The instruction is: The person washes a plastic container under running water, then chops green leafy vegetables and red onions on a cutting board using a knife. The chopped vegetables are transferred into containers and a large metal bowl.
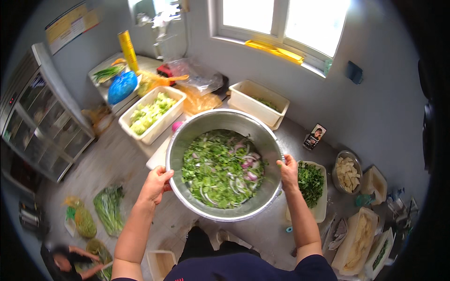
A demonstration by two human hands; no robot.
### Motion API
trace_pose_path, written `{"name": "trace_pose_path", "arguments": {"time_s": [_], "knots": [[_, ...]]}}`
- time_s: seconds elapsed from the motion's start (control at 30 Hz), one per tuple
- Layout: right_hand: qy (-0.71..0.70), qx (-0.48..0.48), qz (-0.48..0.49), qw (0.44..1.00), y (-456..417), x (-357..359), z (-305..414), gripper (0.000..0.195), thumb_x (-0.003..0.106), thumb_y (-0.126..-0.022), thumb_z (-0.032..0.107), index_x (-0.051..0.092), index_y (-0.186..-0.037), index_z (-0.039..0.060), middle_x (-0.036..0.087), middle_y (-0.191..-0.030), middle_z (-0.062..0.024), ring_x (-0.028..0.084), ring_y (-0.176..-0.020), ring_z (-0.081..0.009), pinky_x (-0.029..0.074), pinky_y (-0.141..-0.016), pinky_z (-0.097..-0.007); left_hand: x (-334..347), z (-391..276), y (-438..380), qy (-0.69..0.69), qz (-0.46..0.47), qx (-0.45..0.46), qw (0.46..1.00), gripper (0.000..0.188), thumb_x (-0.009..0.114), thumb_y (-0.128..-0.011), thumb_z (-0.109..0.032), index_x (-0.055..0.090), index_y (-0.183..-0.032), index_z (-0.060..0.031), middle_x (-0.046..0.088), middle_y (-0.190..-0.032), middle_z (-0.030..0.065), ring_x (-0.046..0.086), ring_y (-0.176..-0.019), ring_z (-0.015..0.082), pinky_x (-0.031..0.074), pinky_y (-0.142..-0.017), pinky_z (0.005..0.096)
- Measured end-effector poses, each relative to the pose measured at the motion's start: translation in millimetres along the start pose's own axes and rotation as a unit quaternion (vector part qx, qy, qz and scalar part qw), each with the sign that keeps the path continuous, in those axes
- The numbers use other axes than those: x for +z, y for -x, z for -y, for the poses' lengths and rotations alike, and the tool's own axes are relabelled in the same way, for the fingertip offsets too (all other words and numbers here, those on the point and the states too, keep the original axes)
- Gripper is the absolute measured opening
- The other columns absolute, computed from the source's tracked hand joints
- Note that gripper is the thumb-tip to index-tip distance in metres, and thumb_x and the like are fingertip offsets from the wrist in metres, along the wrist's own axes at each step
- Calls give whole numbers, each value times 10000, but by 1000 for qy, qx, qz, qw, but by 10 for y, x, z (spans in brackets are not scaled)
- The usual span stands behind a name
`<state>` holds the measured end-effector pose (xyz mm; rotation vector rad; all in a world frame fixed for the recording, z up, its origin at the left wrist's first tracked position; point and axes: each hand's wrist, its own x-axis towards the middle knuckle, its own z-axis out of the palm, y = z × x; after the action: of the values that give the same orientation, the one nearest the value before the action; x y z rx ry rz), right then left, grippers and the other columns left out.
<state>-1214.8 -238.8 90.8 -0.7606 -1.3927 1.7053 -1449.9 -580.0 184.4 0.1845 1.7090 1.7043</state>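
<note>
A large round metal basin (225, 217) is held up in front of my body between both hands. Inside it, chopped green herbs (211, 158) and sliced red onion (250, 175) lie in what looks like water. My left hand (157, 182) grips the rim on the left side, thumb on top. On the right side, my right hand (289, 172) holds the rim with the thumb at its edge. Partly under the basin, a white cutting board (158, 158) shows at the left, with a purple onion (177, 126) beside the rim.
A bin of chopped greens (153, 112) and another white bin (260, 102) stand beyond the basin. At right are a tray of herbs (311, 184), a bowl of pale pieces (347, 172) and a propped phone (314, 137). A person (70, 261) handles greens at lower left, near bagged vegetables (109, 210).
</note>
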Motion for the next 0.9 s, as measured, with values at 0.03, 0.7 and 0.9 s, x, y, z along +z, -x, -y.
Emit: {"name": "trace_pose_path", "arguments": {"time_s": [0.03, 0.7, 0.9], "knots": [[-18, -7, -17, 1000, -63, 85, -65, 184, 599, -804, -27, 548, -978, 7, 592, -843, -24, 537, -706, -81, 467, -663, -225, -46, -35, -240, -14, 5, 0, 1000, 173, 612, -875, -151, 547, -981, -31, 612, -822, 41, 600, -671, 126, 520, -587, 295], [140, 36, -253, 957, -760, 1169, -978, 173, 564, -802, -22, 516, -967, 1, 605, -805, -34, 551, -676, -74, 455, -618, -232, -441, 64, -3533, -100, 109, -81, 986, 177, 577, -916, -224, 539, -779, -120, 553, -654, -25, 527, -521, 89, 484, -485, 261], [60, 40, -283, 957, -907, 1130, -1148, 132, 572, -806, -29, 529, -924, 13, 598, -748, -20, 535, -617, -73, 440, -577, -231, -309, -9, -3820, -137, 169, -82, 973, 183, 571, -921, -226, 519, -793, -105, 548, -647, -21, 528, -518, 82, 479, -468, 251]]}}
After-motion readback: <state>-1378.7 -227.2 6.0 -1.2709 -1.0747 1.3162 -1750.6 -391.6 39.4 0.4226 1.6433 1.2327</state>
